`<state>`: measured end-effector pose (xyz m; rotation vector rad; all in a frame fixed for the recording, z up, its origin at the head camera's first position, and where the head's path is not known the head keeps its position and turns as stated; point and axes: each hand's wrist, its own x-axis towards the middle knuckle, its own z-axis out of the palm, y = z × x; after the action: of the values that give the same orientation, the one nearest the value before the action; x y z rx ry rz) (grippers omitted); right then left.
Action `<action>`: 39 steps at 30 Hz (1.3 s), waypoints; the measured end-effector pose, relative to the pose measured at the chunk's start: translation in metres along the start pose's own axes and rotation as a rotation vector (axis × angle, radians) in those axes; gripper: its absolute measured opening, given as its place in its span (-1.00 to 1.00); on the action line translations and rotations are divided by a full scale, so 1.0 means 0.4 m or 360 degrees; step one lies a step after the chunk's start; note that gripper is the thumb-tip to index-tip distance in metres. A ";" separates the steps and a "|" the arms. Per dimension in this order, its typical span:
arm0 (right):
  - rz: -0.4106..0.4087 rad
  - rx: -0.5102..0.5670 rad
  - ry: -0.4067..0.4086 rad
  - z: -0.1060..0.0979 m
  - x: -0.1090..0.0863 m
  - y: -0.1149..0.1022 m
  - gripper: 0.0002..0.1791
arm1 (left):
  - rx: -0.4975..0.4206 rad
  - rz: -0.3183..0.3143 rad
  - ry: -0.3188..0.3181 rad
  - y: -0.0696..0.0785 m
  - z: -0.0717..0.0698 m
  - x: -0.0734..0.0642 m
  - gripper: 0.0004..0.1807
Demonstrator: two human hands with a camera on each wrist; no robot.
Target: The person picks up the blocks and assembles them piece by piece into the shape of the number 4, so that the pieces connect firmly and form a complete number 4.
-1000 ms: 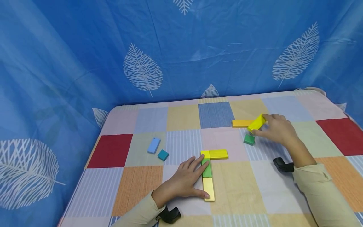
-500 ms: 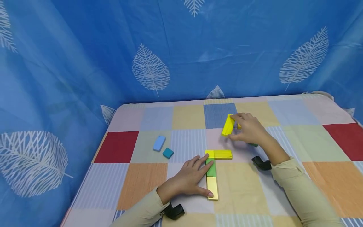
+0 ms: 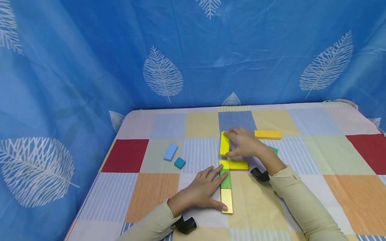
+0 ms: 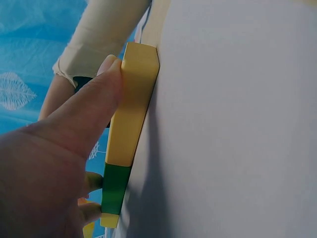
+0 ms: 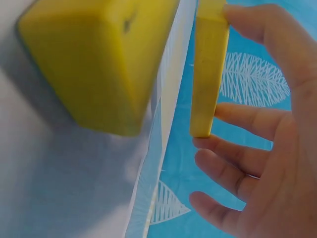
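My right hand (image 3: 245, 143) pinches a yellow block (image 3: 224, 144) by its ends between thumb and fingers. In the right wrist view this block (image 5: 210, 74) is raised above the cloth. Just nearer than it, a small yellow block (image 3: 223, 163), a green block (image 3: 225, 182) and a pale yellow block (image 3: 226, 197) lie end to end in a line. Another yellow block (image 3: 239, 165) extends right from the line's far end. My left hand (image 3: 200, 189) rests with spread fingers on the line: thumb on the pale yellow block, fingertips by the green and small yellow ones.
An orange-yellow block (image 3: 267, 135) lies at the back right, with a green block (image 3: 274, 150) partly hidden behind the right wrist. To the left lie a light blue block (image 3: 170, 152) and a small teal block (image 3: 180, 163). A patchwork cloth (image 3: 259, 201) covers the table.
My right hand has carried the yellow block leftward from beside the orange-yellow block to just beyond the line of blocks, turning it nearly lengthwise. The left hand stays on the line.
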<state>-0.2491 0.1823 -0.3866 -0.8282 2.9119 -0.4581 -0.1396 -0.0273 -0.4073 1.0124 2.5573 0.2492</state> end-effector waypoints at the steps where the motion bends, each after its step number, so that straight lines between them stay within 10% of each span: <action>1: -0.0003 0.0004 -0.0001 0.003 -0.002 -0.002 -0.13 | 0.0002 0.0006 0.0004 0.000 0.000 -0.001 0.09; 39: -0.0011 0.0119 -0.0236 0.035 -0.026 -0.002 -0.24 | 0.0019 0.0023 0.0053 0.009 0.020 -0.005 0.08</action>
<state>-0.2377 0.1835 -0.3997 -0.8245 2.7404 -0.4812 -0.1326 -0.0258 -0.4131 1.0402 2.5849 0.2570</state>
